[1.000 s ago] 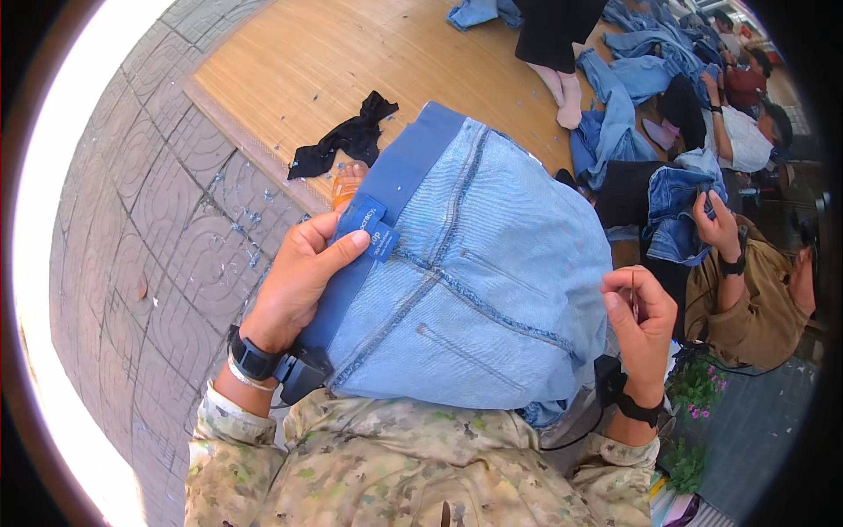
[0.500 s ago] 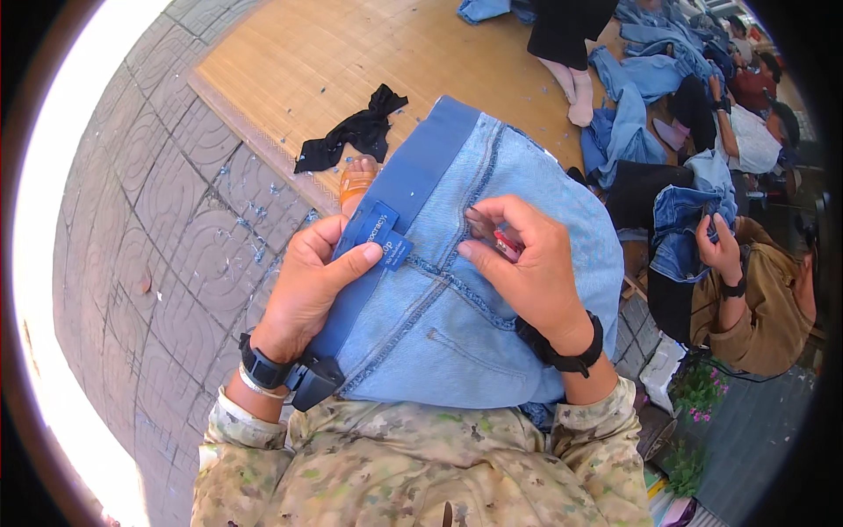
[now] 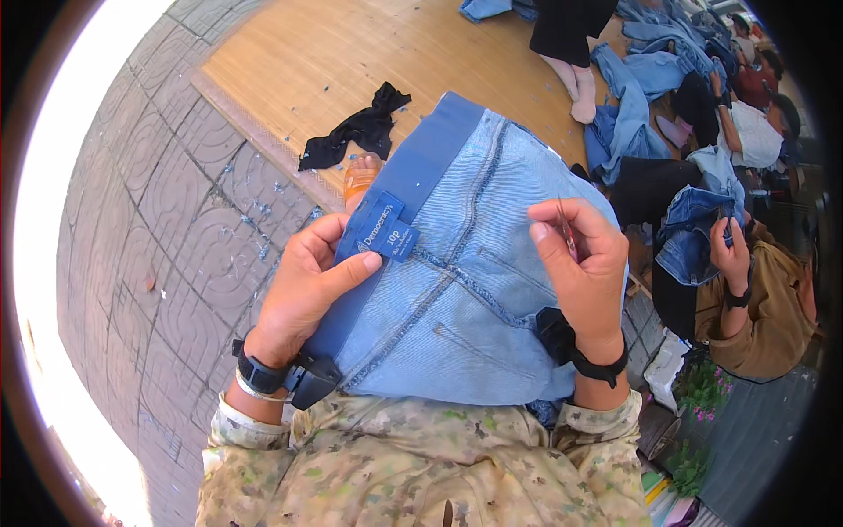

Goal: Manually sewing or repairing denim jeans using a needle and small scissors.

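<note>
My left hand (image 3: 299,290) grips light-blue jeans (image 3: 465,334), turned inside out on my lap, by the darker waistband (image 3: 420,149), its thumb on a blue label (image 3: 397,237) sewn there. Above the denim's right part, my right hand (image 3: 587,268) is curled round small red-and-silver snips (image 3: 565,230), their slim tip pointing up. Frayed seams cross the denim.
A bamboo mat (image 3: 255,61) lies ahead, bearing black cloth (image 3: 360,132). Bare toes (image 3: 363,176) show beside the jeans. Paving (image 3: 158,263) covers the left side. Co-workers (image 3: 751,307) sit rightward among denim piles (image 3: 641,79). Potted flowers (image 3: 702,386) stand lower right.
My right hand came in over the middle of the denim, then drew back rightward, lifting the snips' tip upward. My left hand keeps its hold on the waistband. The view shifted slightly.
</note>
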Demonstrator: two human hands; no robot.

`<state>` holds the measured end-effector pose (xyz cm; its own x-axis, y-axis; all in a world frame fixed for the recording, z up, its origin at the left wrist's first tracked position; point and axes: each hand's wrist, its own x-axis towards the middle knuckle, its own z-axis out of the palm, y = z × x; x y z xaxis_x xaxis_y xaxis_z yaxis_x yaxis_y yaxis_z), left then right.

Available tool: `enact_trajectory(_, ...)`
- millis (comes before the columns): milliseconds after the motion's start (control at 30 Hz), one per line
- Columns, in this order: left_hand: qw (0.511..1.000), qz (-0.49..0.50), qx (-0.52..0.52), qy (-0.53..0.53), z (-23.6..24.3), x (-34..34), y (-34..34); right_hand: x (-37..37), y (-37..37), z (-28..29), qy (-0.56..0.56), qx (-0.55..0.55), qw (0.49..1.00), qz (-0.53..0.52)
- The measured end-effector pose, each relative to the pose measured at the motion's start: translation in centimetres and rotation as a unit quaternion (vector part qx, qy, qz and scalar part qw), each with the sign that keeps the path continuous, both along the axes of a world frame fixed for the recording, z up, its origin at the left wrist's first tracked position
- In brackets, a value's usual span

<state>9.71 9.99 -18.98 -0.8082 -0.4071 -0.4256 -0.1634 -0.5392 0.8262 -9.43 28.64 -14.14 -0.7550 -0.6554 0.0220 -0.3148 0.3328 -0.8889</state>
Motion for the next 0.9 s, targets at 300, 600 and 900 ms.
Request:
enact_trajectory(300, 0.998, -0.045, 0.024, -0.038, -0.1, 1.6, -0.3, -1.1, 10.5, 5.4, 0.146, 0.064, 0.981, -0.114)
enact_trajectory(600, 0.997, -0.028, -0.056, -0.045, -1.4, 1.1, 0.1, 4.7, 18.6, 3.4, 0.09, 0.133, 0.967, -0.197)
enact_trajectory(900, 0.997, 0.0, -0.058, -0.041, -3.1, 1.4, 0.0, 7.7, 21.4, 0.8, 0.024, 0.119, 0.958, -0.26)
